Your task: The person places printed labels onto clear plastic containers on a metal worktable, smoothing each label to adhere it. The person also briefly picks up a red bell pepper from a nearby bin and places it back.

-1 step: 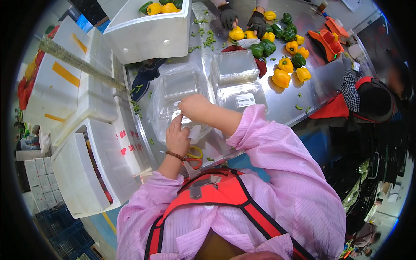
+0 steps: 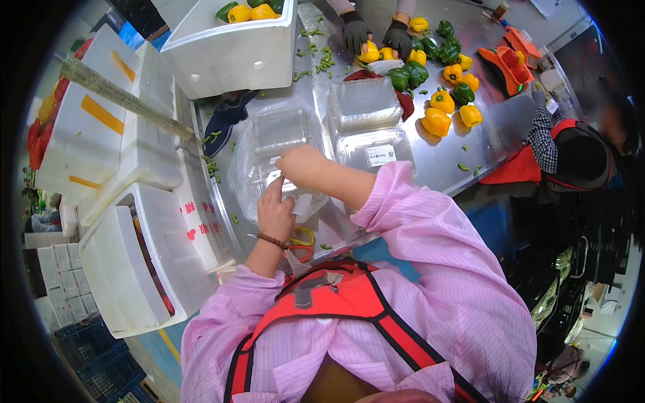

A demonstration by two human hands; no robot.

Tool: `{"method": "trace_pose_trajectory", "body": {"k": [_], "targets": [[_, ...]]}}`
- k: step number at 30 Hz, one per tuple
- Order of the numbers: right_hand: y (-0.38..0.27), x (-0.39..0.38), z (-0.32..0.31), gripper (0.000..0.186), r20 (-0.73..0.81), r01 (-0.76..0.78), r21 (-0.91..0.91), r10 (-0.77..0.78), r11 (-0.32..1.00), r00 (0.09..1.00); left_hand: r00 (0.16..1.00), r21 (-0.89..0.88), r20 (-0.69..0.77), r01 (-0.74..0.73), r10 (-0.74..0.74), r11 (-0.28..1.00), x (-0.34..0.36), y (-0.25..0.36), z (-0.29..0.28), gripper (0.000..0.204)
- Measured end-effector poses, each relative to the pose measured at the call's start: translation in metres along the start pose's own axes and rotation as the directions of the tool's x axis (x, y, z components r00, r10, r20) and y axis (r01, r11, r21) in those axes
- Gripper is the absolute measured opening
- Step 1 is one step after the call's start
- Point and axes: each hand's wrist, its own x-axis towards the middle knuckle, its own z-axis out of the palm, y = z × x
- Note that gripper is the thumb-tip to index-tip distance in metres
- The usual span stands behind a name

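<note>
My left hand (image 2: 274, 211) reaches up over a clear plastic bag (image 2: 245, 164) with fingers curled on a white paper slip (image 2: 302, 203), its index finger raised to meet my right hand (image 2: 301, 167). My right hand is closed at the fingertips over a clear container under the bag; a small white label shows there, but what the fingers pinch is hidden. Clear lidded trays (image 2: 363, 104) are stacked to the right, with a labelled container (image 2: 356, 146) in front. Orange- and yellow-handled scissors (image 2: 304, 240) lie beside my left wrist.
A co-worker's gloved hands (image 2: 356, 33) handle yellow peppers (image 2: 368, 52) across the steel table (image 2: 484, 151). Loose peppers (image 2: 437, 121) and an orange scale (image 2: 504, 70) are right. Foam boxes (image 2: 222, 64) stand left and back. Another person's checked sleeve (image 2: 541, 134) is far right.
The co-worker's gloved hands have shifted very slightly at the yellow peppers. My own hands look almost unchanged.
</note>
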Motion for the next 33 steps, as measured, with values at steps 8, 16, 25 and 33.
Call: {"method": "trace_pose_trajectory", "body": {"k": [8,16,25,33], "targets": [[0.013,0.003,-0.013,0.019,0.065,-0.046,0.024,0.044,0.999,0.997,0.999,-0.041,0.046,0.029,-0.028,0.999,0.007,-0.002,0.004,0.01],[0.019,0.006,-0.014,0.017,0.087,-0.119,0.202,0.104,0.972,0.991,0.999,-0.306,-0.018,0.029,-0.036,0.951,0.025,-0.012,0.01,0.01],[0.003,0.013,-0.015,0.019,0.064,0.01,-0.089,-0.004,0.996,0.998,1.0,-0.319,-0.018,-0.026,0.021,0.948,0.037,-0.03,0.008,0.019],[-0.01,0.031,-0.014,0.021,0.203,0.036,-0.237,0.014,0.971,0.979,0.998,-0.313,0.058,0.048,-0.032,0.948,0.041,-0.027,0.011,0.028]]}}
